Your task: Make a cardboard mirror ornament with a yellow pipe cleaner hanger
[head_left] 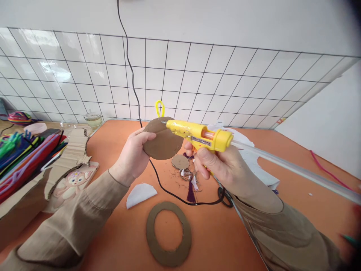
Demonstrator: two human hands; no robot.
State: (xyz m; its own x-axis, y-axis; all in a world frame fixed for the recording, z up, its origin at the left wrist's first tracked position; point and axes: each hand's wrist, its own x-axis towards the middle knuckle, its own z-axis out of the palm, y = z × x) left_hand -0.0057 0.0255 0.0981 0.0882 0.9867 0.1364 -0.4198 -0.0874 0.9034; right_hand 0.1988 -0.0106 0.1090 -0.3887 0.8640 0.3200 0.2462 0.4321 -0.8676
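Note:
My left hand (134,152) grips a round cardboard disc (163,141) by its left edge, thumb on the face toward me. A yellow loop (160,108), like a pipe cleaner, sticks up from the disc's top. My right hand (222,165) is wrapped round the handle of a yellow hot glue gun (197,131), its nozzle at the upper part of the disc; whether it touches I cannot tell. A long clear glue stick (282,160) runs out of the gun's back. Below lies a cardboard ring (168,233), with a smaller cardboard disc (180,162) beyond it.
An orange table top (118,226) carries a folded white piece (141,194), a purple tassel (191,192), scissors (225,197) and white sheets (254,165). The gun's black cord (169,192) crosses it. Pipe cleaners (31,158) and torn cardboard (69,158) lie left.

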